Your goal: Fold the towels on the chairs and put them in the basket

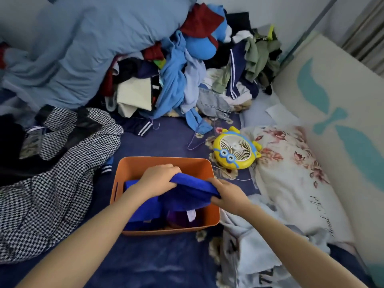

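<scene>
Towel [187, 194]: blue, folded, held over the orange basket [166, 162] and partly lowered into it.
Left hand [161, 176]: grip curled round the towel's far edge.
Right hand [227, 194]: grip pinched on the towel's right end.
Basket contents: second blue towel [143, 210] laid at the left; purple item [178, 218], possibly cloth, shadowed beneath.
Bed [166, 134]: basket is set on its dark blue sheet.
Surroundings: yellow fan [234, 151] near the basket's far right corner; houndstooth garment [52, 173] at the left; clothes pile [176, 75] behind.

Holds, on a navy bedsheet [145, 256] (flower-printed), an orange basket [164, 162]; behind the basket a clothes heap [172, 84], left a houndstooth garment [52, 183], right a yellow fan [235, 149] and floral pillow [291, 173].
</scene>
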Demonstrator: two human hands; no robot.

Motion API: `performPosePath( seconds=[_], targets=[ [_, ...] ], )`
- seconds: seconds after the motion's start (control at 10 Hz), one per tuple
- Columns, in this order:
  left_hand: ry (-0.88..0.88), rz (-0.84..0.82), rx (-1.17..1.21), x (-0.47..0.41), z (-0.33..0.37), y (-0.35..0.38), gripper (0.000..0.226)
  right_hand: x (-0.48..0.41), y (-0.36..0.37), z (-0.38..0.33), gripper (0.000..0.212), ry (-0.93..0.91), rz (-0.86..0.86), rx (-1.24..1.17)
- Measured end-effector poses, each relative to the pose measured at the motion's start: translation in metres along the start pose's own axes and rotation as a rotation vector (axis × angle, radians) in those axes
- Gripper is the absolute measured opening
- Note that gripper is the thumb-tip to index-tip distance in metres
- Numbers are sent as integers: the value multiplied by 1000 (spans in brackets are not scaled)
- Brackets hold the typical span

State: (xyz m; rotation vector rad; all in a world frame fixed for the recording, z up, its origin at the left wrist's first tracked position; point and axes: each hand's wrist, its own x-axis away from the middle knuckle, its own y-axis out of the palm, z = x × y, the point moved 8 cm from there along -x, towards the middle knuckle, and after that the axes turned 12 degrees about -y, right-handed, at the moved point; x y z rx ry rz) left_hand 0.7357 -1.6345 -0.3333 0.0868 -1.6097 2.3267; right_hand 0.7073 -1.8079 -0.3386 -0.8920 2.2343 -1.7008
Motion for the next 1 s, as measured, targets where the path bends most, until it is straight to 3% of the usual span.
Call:
performPosePath(
  seconds=[0.2,0.3,0.4,0.6,0.7,0.9,1.0],
  targets=[
    [-81,44,81,-58,-27,13,32,-71,1,37,50,-26,-22,16],
    [-150,58,66,-76,-42,53,48,-92,23,52,57,-76,-66,187],
    [-194,-59,-10,-90,-55,125,56,-111,67,67,45,-104,-51,314],
    [-96,-461,-290,-52,-63,258,61,-74,219,90,51,51,-701,289],
    [-99,-582,-348,-40,-64,282,70,-56,255,89,50,49,-866,260],
    [-117,-658,-414,-39,-59,280,71,-61,252,87,48,76,-859,176],
    [-154,-605,-355,-40,-55,261,66,-67,228,83,44,96,-763,120]
  ],
)
